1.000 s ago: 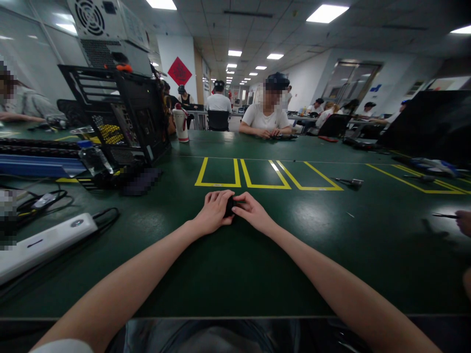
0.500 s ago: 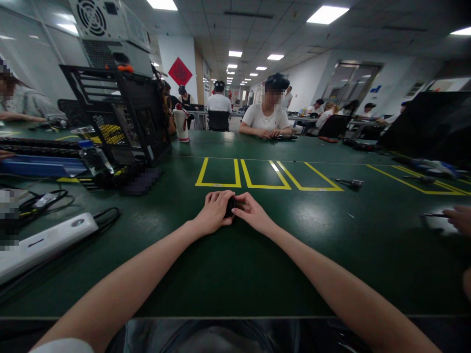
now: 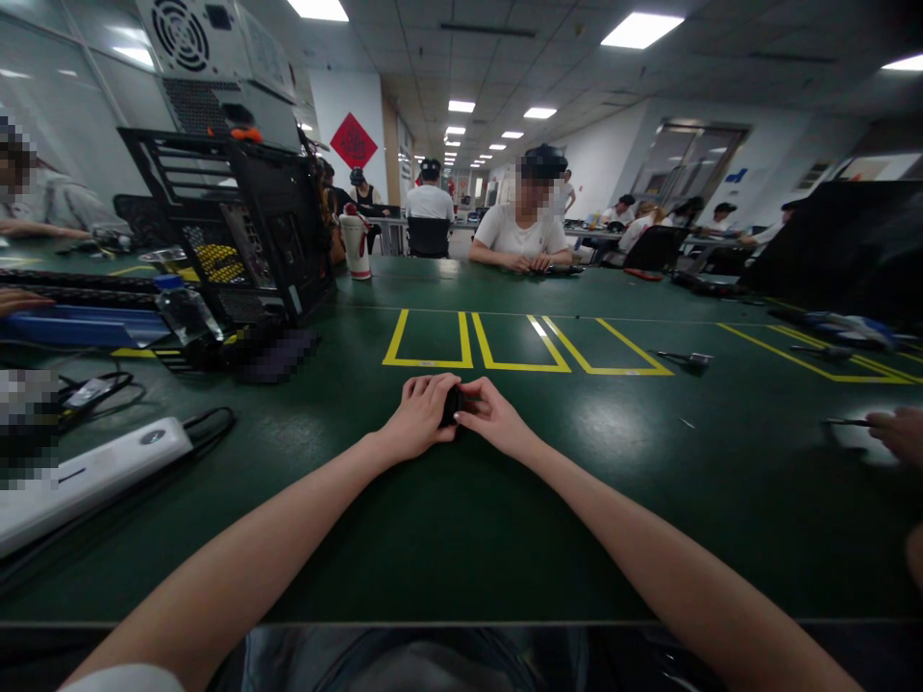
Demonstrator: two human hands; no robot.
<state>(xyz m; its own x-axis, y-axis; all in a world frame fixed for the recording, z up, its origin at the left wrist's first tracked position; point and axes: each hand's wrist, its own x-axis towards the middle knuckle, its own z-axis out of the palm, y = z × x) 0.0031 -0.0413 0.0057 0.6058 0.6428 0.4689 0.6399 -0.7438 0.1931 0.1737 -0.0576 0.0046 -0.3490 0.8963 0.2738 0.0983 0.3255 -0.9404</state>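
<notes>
My L hand (image 3: 422, 413) curled round small black object (image 3: 452, 406); R hand (image 3: 494, 415) fingertips at its R side. Obj. betw. both, low over green worktop (image 3: 461, 538), nr side of yellow tape outlines (image 3: 515, 366).

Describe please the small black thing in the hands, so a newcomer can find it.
On the green table, find the three yellow tape frames. Just nearer to the viewer, the left hand and right hand meet around a small black thing. Unlike the big black computer case, it is held and partly hidden by fingers.
</notes>
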